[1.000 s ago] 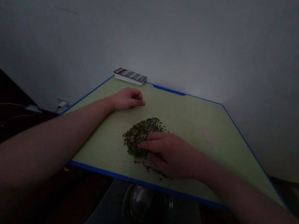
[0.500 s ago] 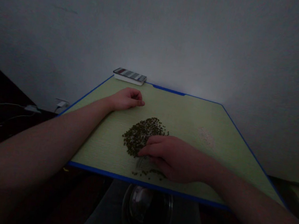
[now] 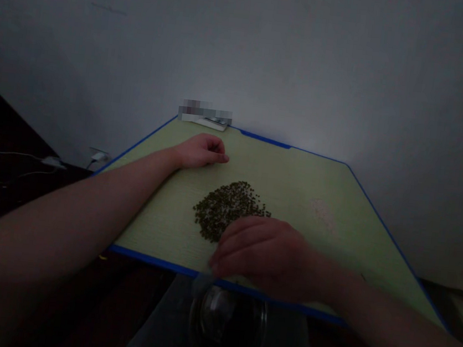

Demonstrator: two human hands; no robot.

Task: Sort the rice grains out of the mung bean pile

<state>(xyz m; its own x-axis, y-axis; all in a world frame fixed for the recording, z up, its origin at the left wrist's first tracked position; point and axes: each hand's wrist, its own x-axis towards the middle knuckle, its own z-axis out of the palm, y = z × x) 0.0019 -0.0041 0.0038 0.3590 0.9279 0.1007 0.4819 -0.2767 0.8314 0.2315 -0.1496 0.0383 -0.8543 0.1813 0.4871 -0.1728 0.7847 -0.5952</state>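
On the left part of the pale green tabletop rests my left hand (image 3: 202,152), loosely curled with nothing seen in it. My right hand (image 3: 262,255) is at the near edge, fingers pressed together around a pale see-through piece (image 3: 202,283), blurred and too faint to name. Just beyond those fingers lies a heap of small dark green-brown grains (image 3: 228,204) with whitish bits among them. Below the table edge, in my lap, a clear round glass bowl (image 3: 257,332) sits under the right hand.
A smaller patch of whitish grains (image 3: 322,214) lies on the right of the blue-edged folding table (image 3: 290,169). A phone on a white box (image 3: 214,124) stands at the back left, by the wall. A plug with white cables (image 3: 99,157) is at left.
My right hand has drawn back from the heap to the near edge, carrying the see-through piece over it. The loose grains by the edge are no longer visible. My left hand stays put.
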